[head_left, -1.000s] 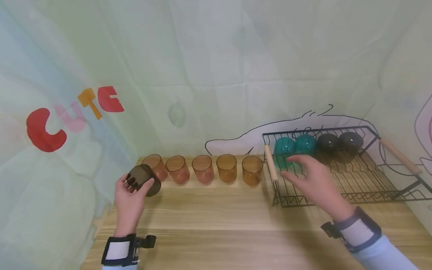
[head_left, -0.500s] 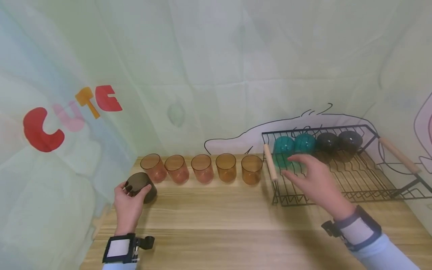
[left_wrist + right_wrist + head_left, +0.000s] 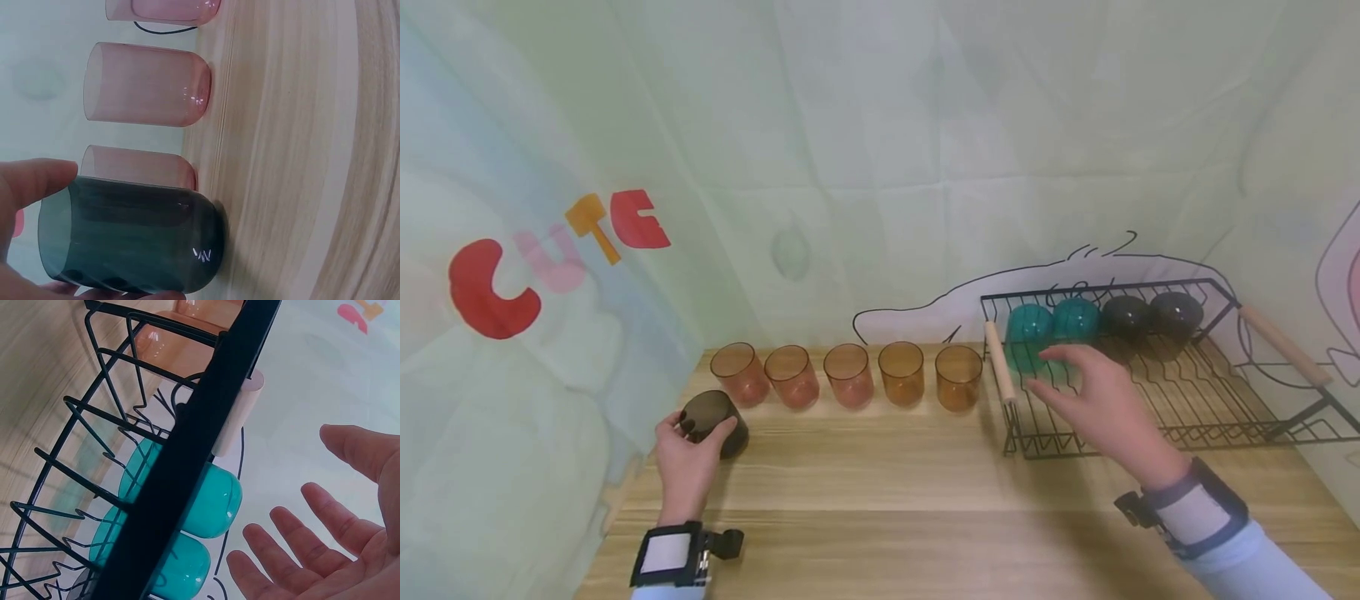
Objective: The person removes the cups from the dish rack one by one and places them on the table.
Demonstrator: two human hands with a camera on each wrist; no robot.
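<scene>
My left hand (image 3: 688, 467) grips a dark grey tumbler (image 3: 735, 440), thumb on the near right side and fingers round the left. In the left wrist view this tumbler (image 3: 144, 234) stands upright at the tabletop, its mouth up, in front of the leftmost pink tumbler (image 3: 742, 382). Some of the fingers show only dimly through the dark glass. Over the left part of the wire rack (image 3: 1093, 455) my right hand (image 3: 1105, 408) hovers, thumb and fingers apart and nothing between them. Teal tumblers (image 3: 1028, 323) sit upside down beyond it; the right wrist view shows their rounded bases (image 3: 215, 503).
Right of the leftmost pink tumbler, the row continues with two more pink tumblers (image 3: 848, 383) and two amber ones (image 3: 901, 379). Two dark tumblers (image 3: 1176, 315) stand inverted in the rack beside the teal pair. A wooden handle (image 3: 1000, 362) bounds the rack's left end.
My left hand has brought the dark tumbler down and nearer, from overlapping the leftmost pink tumbler to standing in front of it, less tilted. The right hand has stayed over the rack.
</scene>
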